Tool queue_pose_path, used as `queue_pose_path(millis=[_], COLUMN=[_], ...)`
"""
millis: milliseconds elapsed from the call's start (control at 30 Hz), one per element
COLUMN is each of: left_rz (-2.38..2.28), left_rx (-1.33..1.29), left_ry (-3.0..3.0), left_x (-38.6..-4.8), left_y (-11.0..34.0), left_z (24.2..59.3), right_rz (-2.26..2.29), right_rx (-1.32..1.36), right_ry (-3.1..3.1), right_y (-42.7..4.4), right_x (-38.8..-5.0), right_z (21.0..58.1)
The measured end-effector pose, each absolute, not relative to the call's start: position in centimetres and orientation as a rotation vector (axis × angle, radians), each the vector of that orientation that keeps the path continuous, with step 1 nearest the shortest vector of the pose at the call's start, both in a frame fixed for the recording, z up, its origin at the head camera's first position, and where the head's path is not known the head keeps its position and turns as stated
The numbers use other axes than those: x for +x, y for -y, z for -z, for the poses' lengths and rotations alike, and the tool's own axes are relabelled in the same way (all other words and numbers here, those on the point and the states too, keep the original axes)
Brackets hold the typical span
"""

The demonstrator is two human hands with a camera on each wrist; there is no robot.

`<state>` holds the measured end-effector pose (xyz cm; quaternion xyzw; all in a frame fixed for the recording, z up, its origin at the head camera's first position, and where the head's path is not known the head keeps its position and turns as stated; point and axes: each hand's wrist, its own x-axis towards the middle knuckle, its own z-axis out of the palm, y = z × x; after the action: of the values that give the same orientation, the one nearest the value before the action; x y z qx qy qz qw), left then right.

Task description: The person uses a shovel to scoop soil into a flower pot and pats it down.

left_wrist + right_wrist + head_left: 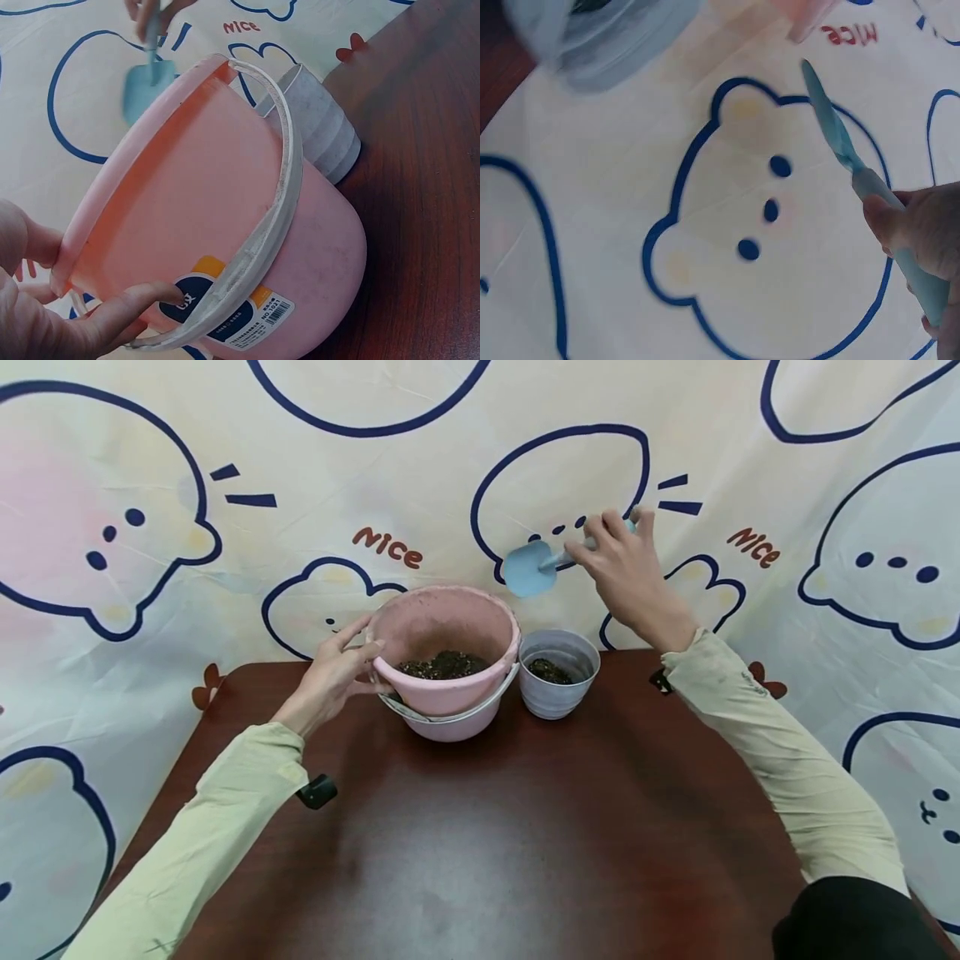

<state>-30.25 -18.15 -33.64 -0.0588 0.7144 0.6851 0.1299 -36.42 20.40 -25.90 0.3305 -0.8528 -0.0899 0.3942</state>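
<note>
At twelve o'clock on the glossy dark-brown tabletop [487,827], a round pink bucket [431,695], smooth and scuffed, with a pale curved handle [294,161] slung below the rim and a sticker [259,319] on the outer wall. Inside, dark, crumbly soil [450,666]. At one o'clock, just beside the bucket, a smaller grey pot [553,697], ridged and tapering, also partly filled with soil. Held in the air, up toward one o'clock from the bucket, a light-blue shovel [531,570] with a flat, rounded blade pointing to eight o'clock. Right hand [622,560] raised, grip curled round the shovel's shaft, forearm reaching in from four o'clock. Left hand [333,672] at the bucket's nine o'clock, grip pinching the rim, forearm slanting in from seven. Standing between left hand and pot: the bucket. Behind, from ten to two o'clock, a pale, creased cloth [420,477] printed with dark-blue cartoon outlines. At four o'clock in the head view, a rounded black object [855,918], identity unclear.
</note>
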Motion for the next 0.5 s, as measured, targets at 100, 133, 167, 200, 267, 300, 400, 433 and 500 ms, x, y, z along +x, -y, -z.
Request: queue_pose_path(millis=[100,133,167,200,267,300,400,433,500], left_rz=[-1.991,-1.991,-1.994,-1.995,-1.995,-1.998,-1.995,-1.992,-1.990], left_rx=[-0.179,-0.182,-0.183,-0.185,-0.181,-0.180,-0.173,-0.172,-0.170], left_ry=[-2.078,-2.079,-2.077,-2.077,-2.075,-2.070,-2.074,-2.078,-2.088], left_x=[-30.3,-30.3,-30.3,-30.3,-30.4,-30.4,-30.4,-30.4,-30.4], left_y=[18.0,17.9,17.9,17.8,17.8,17.8,17.9,17.9,18.0], left_z=[33.7,33.7,33.8,33.8,33.8,33.9,33.9,33.9,33.9], right_rz=[0.187,0.189,0.198,0.223,0.303,0.364,0.553,0.602,0.685], right_rx=[0.841,0.856,0.876,0.898,0.945,0.962,1.005,1.019,1.066], right_ry=[2.147,2.150,2.157,2.167,2.196,2.208,2.242,2.259,2.306], right_y=[-18.7,-18.0,-17.3,-16.5,-15.0,-14.2,-11.6,-10.7,-9.1], right_x=[-36.3,-36.3,-36.3,-36.2,-36.4,-36.5,-36.9,-37.1,-37.6], right_z=[25.9,26.0,26.1,26.2,26.7,27.0,28.1,28.5,29.4])
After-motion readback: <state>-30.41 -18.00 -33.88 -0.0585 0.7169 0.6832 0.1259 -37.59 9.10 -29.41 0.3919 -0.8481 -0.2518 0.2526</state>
